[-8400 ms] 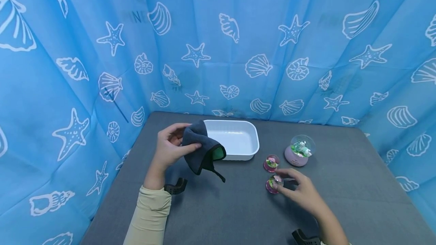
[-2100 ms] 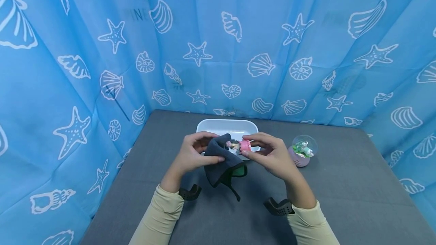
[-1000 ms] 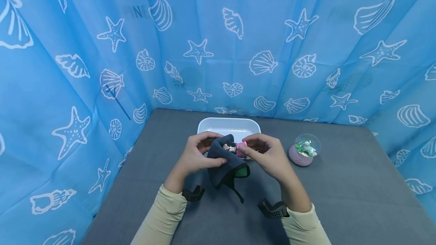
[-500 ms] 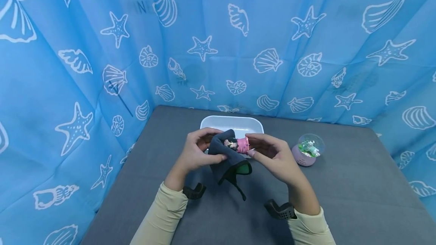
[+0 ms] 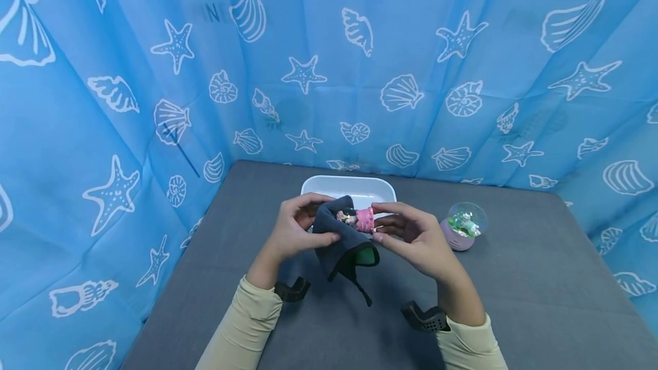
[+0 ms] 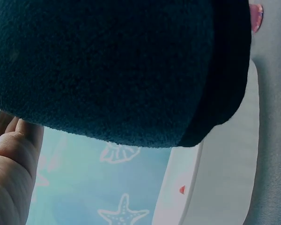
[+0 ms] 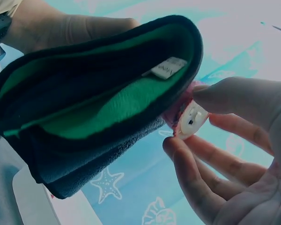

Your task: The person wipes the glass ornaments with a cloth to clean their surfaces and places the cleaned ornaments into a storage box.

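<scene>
A bright-blue fabric curtain printed with white seashells and starfish [image 5: 401, 95] backed the workspace. In front of it, held in the air between both hands, a small pink-based ornament with a figure on top [image 5: 365, 220] lay on its side, figure end toward nine o'clock, against a dark-blue, green-lined cloth with black edging [image 5: 336, 241]. The right hand [image 5: 424, 238] pinched the ornament's base with thumb and fingertips; the left hand [image 5: 290, 238] gripped the cloth, thumb on the near side.

The fingertip hold looked the weak point: a slip on the smooth base could have dropped the ornament onto hard plastic or the table. The slack cloth might also have dragged it askew.

At twelve o'clock, partly hidden, sat a white rectangular plastic tray [image 5: 329, 183]; at three, a clear-domed globe on a lilac base [image 5: 462, 228]. Grey fabric covered the table [image 5: 540, 278], faintly creased, and the curtain continued round at nine and two o'clock.
</scene>
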`<state>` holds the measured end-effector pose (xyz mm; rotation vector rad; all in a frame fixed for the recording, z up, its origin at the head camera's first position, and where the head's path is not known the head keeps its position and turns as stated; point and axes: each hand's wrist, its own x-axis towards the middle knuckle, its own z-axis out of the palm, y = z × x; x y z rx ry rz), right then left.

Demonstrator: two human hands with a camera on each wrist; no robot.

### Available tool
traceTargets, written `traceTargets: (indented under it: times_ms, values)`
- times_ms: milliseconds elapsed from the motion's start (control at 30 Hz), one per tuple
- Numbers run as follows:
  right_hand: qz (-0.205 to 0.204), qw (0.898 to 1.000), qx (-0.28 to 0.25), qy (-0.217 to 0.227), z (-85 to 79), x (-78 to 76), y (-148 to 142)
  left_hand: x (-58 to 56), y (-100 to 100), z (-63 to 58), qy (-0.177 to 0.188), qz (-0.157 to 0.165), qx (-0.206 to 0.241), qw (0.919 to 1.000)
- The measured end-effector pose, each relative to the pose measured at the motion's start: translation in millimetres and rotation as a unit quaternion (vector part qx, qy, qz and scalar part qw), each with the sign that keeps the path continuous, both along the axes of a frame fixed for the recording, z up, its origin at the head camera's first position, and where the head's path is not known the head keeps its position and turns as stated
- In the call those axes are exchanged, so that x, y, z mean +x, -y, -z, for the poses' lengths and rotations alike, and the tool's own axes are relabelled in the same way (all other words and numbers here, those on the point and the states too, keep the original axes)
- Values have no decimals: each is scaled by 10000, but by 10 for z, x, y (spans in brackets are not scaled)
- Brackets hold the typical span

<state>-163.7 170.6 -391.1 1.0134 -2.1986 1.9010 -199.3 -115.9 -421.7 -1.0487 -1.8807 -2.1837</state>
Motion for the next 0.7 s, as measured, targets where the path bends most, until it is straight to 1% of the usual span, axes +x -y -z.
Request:
traceTargets:
  times_ms: [133,333,567,700]
  values:
    - [-97,9998,2,-167,12,-6,1,0,6,17,-29,5,-28,10000]
    - [-78,9995,106,-282,2,-10,8,10,8,2,-33,-51,-110,9999]
    - [63,9989,205,-410,7,-4,14,25,-2,-31,-35,-113,-176,9998]
    - [249,9983,343,-408,14,2,21,26,-3,-37,2,-156,-182,9997]
